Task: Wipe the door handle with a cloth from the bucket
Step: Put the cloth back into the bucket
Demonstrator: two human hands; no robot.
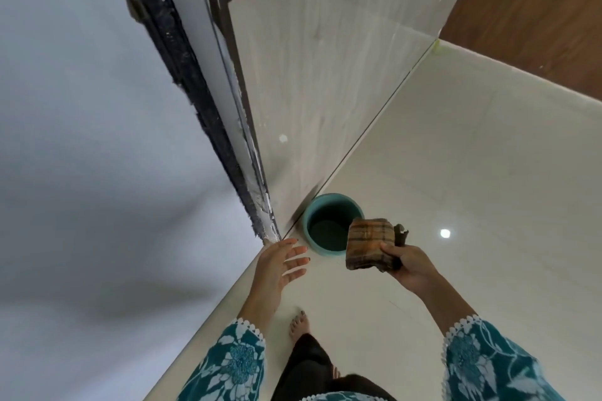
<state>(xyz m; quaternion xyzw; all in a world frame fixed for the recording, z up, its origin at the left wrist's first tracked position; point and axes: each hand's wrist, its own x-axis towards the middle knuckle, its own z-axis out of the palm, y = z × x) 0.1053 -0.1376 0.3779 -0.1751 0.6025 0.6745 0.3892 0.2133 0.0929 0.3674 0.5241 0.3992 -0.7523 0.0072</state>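
Note:
A teal bucket (329, 221) stands on the pale tiled floor beside the wall corner. My right hand (407, 265) grips a folded brown checked cloth (368, 244), held just right of and above the bucket. My left hand (281, 262) hovers open with fingers spread, left of the bucket and near the foot of the door frame. The door handle is not in view.
A dark door frame (182, 75) with a brass hinge plate (135, 6) runs diagonally from the top left down to the floor. A grey wall fills the left side. A brown wooden door or panel (534, 10) is at the top right. My bare foot (298, 325) stands on the tiles.

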